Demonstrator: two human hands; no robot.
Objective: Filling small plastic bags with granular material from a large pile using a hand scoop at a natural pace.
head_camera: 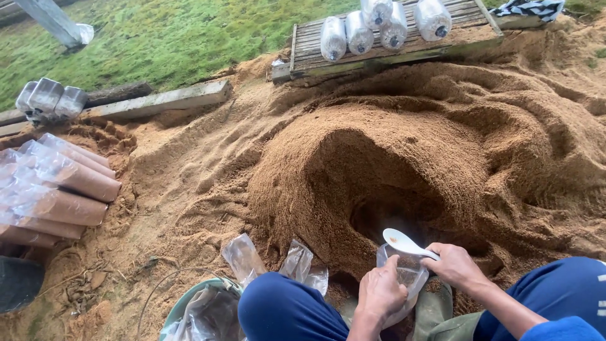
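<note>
My left hand (380, 292) grips the rim of a clear plastic bag (409, 273) and holds it open just in front of my knees. My right hand (456, 265) holds a white plastic spoon (404, 242) by its handle, with the bowl over the bag's mouth. Right behind the bag rises a big mound of brown sawdust (379, 158) with a hollow scooped into its near side. My legs in blue trousers (284, 312) frame the bag on both sides.
Filled sawdust bags (60, 189) lie stacked at the left. More filled bags (372, 28) rest on a wooden pallet (303, 50) at the back. A green bucket (189, 303) holding empty clear bags stands beside my left knee. Grass lies beyond a wooden plank (158, 101).
</note>
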